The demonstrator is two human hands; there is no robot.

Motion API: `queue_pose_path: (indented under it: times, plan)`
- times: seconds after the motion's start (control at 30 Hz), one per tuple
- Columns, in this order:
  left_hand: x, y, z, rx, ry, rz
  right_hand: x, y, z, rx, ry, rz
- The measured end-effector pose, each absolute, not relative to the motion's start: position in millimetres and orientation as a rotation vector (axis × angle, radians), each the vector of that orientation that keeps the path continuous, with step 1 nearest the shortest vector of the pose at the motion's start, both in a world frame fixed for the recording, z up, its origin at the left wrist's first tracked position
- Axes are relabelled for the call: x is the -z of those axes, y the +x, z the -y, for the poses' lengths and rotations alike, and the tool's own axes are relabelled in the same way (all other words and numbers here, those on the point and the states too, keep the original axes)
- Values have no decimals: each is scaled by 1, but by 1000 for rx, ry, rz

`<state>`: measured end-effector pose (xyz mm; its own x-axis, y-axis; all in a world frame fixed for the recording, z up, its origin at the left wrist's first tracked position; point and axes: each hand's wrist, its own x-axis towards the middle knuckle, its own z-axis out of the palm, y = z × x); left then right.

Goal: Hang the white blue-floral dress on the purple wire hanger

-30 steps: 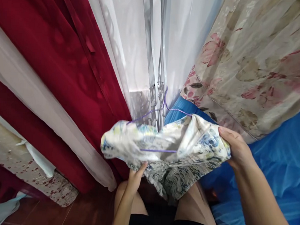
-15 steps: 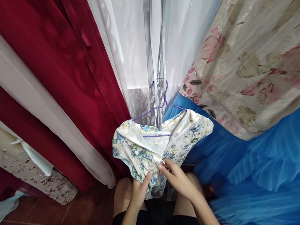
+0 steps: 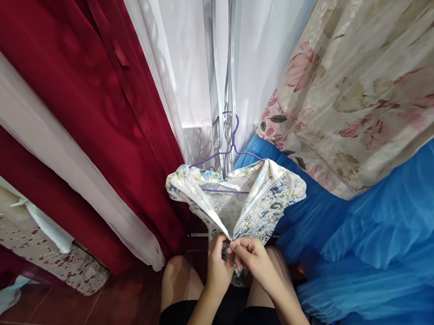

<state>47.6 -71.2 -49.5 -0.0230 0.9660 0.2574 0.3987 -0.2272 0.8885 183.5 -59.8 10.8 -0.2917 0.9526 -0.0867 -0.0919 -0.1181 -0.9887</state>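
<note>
A white dress (image 3: pixel 265 212) with blue, green and yellow flowers hangs by its shoulders from a purple wire hanger (image 3: pixel 248 154). Its front opening is spread in a deep V, with what looks like a zipper (image 3: pixel 258 195) along the right edge. At the bottom of the V, my left hand (image 3: pixel 219 265) is closed on the cloth edge. My right hand (image 3: pixel 254 257) pinches at the same point, fingertips touching or nearly touching the left ones. The exact small part between the right fingers is hidden. The lower dress hangs behind my hands, above my lap.
Red drapes (image 3: pixel 96 119) and a white cloth strip (image 3: pixel 76 161) hang on the left. White fabric (image 3: pixel 185 60) with glossy straps (image 3: pixel 216 52) is behind the hanger. On the right are a floral cloth (image 3: pixel 359 101) and blue ruffled fabric (image 3: pixel 371 246). Below lies a reddish tiled floor (image 3: pixel 117 302).
My left hand has moved up and right to meet the right hand at the opening. The dress opening is now wider and deeper, and my right hand sits slightly lower.
</note>
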Motion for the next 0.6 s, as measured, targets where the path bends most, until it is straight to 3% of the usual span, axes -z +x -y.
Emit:
queue_pose_path:
  times: [0.17, 0.43, 0.5, 0.6]
  plan:
    - [15, 63, 60, -1063, 2003, -1326, -63, 208, 39, -1447, -1078, 1221]
    - [-30, 66, 69, -133, 2545, -1409, -169, 212, -23, -1217, -797, 1184]
    - [-35, 60, 62, -159, 2538, -1350, -170, 208, -27, -1246, -812, 1189]
    - [-60, 45, 40, -589, 2397, -1323, -159, 204, -21, -1253, -864, 1189]
